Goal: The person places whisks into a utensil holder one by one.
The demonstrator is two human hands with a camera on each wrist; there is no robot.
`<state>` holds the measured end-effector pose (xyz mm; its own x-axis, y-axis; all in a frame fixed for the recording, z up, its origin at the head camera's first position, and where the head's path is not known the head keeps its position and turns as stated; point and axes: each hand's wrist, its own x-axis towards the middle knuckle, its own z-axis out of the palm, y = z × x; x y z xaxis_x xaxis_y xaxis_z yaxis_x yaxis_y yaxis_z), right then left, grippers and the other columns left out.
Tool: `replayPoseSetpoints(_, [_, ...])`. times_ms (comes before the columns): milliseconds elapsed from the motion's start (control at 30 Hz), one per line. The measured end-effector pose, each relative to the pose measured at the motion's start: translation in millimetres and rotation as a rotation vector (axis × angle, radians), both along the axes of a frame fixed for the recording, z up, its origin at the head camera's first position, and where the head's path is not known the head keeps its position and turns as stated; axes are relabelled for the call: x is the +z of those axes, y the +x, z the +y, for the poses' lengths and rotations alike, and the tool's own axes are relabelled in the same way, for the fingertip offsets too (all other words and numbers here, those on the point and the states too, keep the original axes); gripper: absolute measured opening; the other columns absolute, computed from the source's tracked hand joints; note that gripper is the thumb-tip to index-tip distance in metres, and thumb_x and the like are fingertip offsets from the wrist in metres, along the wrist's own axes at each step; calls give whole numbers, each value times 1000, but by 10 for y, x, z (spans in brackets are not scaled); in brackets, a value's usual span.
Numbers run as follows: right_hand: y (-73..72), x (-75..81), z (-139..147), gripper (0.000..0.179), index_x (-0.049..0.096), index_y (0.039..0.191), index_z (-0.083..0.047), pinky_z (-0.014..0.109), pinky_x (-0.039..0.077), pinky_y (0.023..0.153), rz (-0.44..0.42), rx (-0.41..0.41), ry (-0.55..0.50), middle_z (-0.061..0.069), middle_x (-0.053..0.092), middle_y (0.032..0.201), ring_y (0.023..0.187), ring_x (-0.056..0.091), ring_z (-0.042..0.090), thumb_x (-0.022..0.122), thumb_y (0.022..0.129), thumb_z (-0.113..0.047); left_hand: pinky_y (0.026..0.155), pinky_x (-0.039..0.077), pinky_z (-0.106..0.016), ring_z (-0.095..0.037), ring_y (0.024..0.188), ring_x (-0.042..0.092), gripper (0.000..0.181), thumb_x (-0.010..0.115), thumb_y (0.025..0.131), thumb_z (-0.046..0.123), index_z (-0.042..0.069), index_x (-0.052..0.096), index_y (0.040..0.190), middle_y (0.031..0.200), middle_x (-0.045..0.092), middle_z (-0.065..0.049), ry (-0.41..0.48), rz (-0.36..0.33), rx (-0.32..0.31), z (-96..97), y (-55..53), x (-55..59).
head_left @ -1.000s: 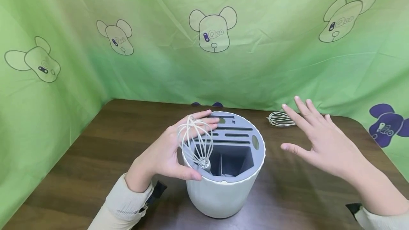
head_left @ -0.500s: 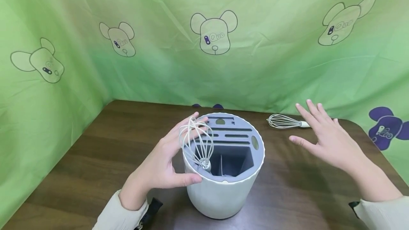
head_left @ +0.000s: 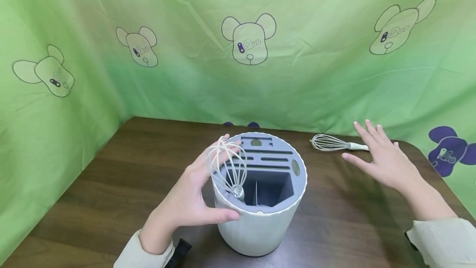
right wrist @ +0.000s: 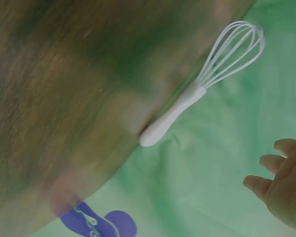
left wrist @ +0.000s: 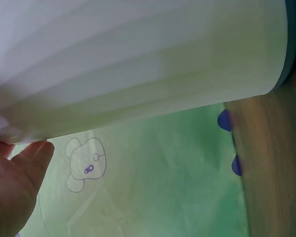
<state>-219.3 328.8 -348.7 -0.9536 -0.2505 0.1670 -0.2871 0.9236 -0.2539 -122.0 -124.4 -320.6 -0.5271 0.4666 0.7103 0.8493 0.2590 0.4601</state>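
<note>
A white ribbed utensil holder point(head_left: 257, 230) with a grey slotted top stands on the table. One whisk point(head_left: 227, 164) is upright in its large compartment, wire loops above the rim and its lower handle hidden inside. My left hand point(head_left: 191, 193) rests at the holder's left rim, thumb extended along the near side and straight fingers reaching behind the whisk. In the left wrist view, the fingertips lie right at the holder's edge. A second whisk point(head_left: 336, 143) with a white handle lies flat at the back right. My right hand point(head_left: 390, 164) hovers beside its handle end, fingers spread, holding nothing.
The dark wooden table point(head_left: 111, 185) ends at the back against a green curtain point(head_left: 186, 82) printed with bear heads. A thin divider point(head_left: 256, 193) splits the holder's large compartment, and narrow slots point(head_left: 265, 151) run across its far half.
My right hand has drawn back to the right and lower, uncovering the lying whisk's handle. My left hand has slid slightly down and nearer; the upright whisk stays in the holder.
</note>
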Motion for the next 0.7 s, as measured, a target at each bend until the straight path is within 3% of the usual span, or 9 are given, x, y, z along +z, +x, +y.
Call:
replayPoseSetpoints(233, [-176,-86,102,89,-2,161,-18,84,-4,102,-78,-12,-105,21,-13,164,149,-16,48,54,99,-48,120,34,-49,-34,147,36,83,70,83,60,6,49,142,147,51,-12,17,32,-4,1,-37,-36])
replayPoseSetpoints(700, [-430,-221,187,89,-1,159,-7,82,-1,107,-142,-7,-157,33,-9,161,145,-15,57,52,100,-47,121,32,-49,-34,146,37,80,72,82,59,7,52,139,145,53,-13,27,47,-25,1,-68,-45])
